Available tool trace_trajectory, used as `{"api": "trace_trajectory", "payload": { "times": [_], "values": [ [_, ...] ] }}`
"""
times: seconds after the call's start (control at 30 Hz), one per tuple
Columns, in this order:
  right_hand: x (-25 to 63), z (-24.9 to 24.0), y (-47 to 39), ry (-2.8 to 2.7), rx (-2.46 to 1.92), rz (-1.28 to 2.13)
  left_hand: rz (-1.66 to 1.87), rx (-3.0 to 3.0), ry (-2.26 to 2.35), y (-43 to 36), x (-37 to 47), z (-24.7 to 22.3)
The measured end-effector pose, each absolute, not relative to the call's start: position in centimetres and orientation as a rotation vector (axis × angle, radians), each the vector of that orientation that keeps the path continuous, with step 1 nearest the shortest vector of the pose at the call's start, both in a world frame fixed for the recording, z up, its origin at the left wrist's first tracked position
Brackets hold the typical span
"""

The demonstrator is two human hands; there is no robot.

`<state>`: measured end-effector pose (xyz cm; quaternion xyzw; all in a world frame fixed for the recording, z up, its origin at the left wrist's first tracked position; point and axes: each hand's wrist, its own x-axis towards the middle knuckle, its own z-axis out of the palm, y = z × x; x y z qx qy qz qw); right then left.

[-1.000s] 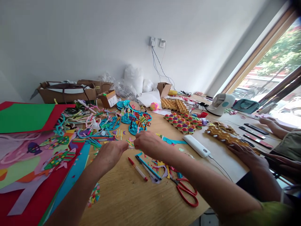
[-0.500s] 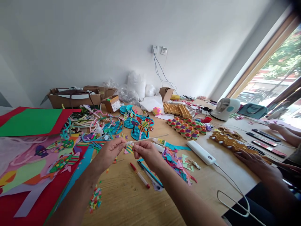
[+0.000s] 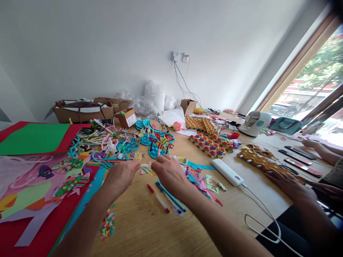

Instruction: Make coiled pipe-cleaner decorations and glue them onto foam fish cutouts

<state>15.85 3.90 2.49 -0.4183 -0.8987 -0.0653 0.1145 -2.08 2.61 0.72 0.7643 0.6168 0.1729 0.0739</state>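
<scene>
Over the middle of the table, my left hand (image 3: 122,178) is closed on one end of a white pipe cleaner (image 3: 145,166). My right hand (image 3: 171,175) grips its other end, knuckles turned up. Between the fingers the white piece looks coiled or twisted; most of it is hidden by the hands. Just below it lies a striped paper fish (image 3: 146,171), partly covered. Behind the hands stand blue painted discs (image 3: 157,151) carrying paper fish, and another striped fish (image 3: 138,156) lies beside them.
Pens (image 3: 158,199) and paper scraps (image 3: 108,224) lie nearest me. A white power bank (image 3: 227,172) with a cable is at right, near egg-carton strips (image 3: 264,164) and a co-worker's hand (image 3: 291,187). Coloured sheets (image 3: 34,139) fill the left; a glue bottle (image 3: 111,147) stands behind.
My right hand has rolled over, bringing its knuckles upward. The thin stick that stuck out to its right no longer shows. My left hand has turned slightly, staying closed.
</scene>
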Motion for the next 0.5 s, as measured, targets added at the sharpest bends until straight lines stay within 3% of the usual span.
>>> {"api": "trace_trajectory", "payload": {
  "times": [0.27,0.4,0.5],
  "values": [
    [18.9,8.0,5.9,-2.594,-1.214,0.038,0.732,2.238,1.485,2.2,-3.5,1.8],
    [18.3,6.7,3.1,-2.472,-1.147,0.234,0.864,2.144,1.542,2.0,-4.3,2.3],
    [16.9,3.8,1.6,-2.387,-1.009,0.065,0.943,2.045,1.572,1.7,-4.5,2.6]
  ]
}}
